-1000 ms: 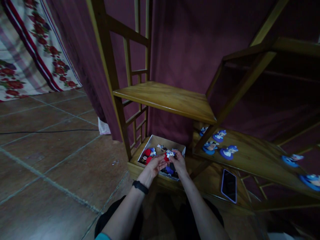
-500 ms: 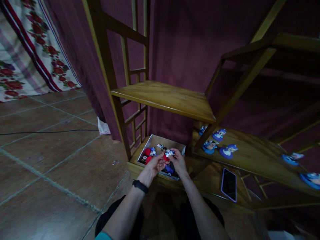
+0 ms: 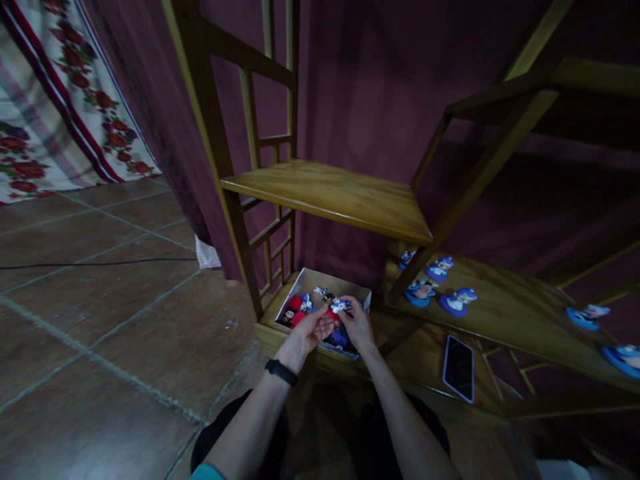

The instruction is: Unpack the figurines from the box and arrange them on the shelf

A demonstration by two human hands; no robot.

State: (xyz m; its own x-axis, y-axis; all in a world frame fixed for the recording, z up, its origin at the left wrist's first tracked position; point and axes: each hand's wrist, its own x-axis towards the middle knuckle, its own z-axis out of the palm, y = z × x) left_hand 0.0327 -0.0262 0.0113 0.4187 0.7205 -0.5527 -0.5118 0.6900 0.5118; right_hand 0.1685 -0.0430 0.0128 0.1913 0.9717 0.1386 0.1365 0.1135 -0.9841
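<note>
Between my two hands, over an open cardboard box (image 3: 334, 280), is a small figurine (image 3: 341, 305) in white and blue on a red base. My left hand (image 3: 314, 328) grips it by the red base, palm turned up. From the other side, the fingers of my right hand (image 3: 357, 323) pinch its upper part. Inside the box lie several more figurines, among them red pieces (image 3: 299, 318) at the left and a dark blue one (image 3: 339, 337) beneath my hands. My hands hide part of the contents.
The box stands on the low shelf of a wooden rack, below a higher wooden board (image 3: 330, 197). On the right-hand shelf stand several figurines with blue bases, such as one with a purple-blue hat (image 3: 459, 301). A phone (image 3: 459, 369) lies right of the box.
Both hands stay over the box with the figurine between them. The figurine has turned or tilted slightly, and the view has shifted very little.
</note>
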